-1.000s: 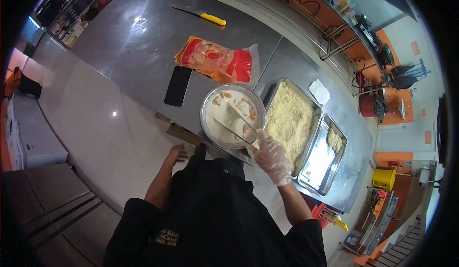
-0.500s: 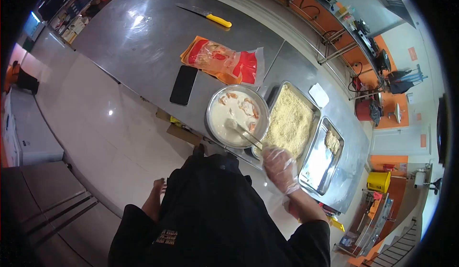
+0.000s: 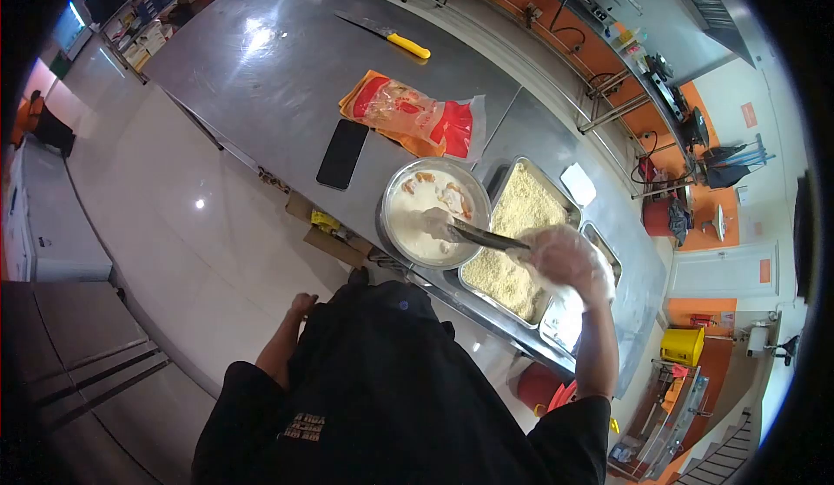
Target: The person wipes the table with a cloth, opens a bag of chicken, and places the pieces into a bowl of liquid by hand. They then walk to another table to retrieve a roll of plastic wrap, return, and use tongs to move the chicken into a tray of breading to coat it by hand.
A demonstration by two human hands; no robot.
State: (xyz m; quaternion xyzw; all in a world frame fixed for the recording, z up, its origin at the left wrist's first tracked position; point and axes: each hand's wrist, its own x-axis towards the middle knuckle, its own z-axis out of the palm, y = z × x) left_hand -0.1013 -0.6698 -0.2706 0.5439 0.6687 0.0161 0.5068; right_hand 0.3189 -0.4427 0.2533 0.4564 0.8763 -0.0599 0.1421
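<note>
In a clear plastic glove, my right hand [image 3: 569, 263] grips metal tongs [image 3: 491, 237] over the tray of crumbs. The tongs reach into a round metal bowl [image 3: 388, 240] of creamy white batter [image 3: 413, 235]. At their tips is a batter-coated piece [image 3: 437, 222], its kind hard to make out. Several orange-brown pieces [image 3: 453, 198] sit partly sunk in the batter. A metal tray of pale yellow crumbs [image 3: 526, 203] stands against the bowl's right side. My bare left hand [image 3: 304, 304] hangs beside my apron, fingers curled in, with nothing seen in it.
Beyond the bowl lie a black phone [image 3: 342, 155], a red and orange food packet [image 3: 417, 116] and a yellow-handled knife [image 3: 407, 46]. A smaller metal tray [image 3: 560, 324] is partly behind my right hand. A white square item [image 3: 578, 184] rests near the crumb tray.
My right hand has moved up and right, over the crumb tray. The tongs have turned and now show a coated piece at their tips. My left hand has risen slightly.
</note>
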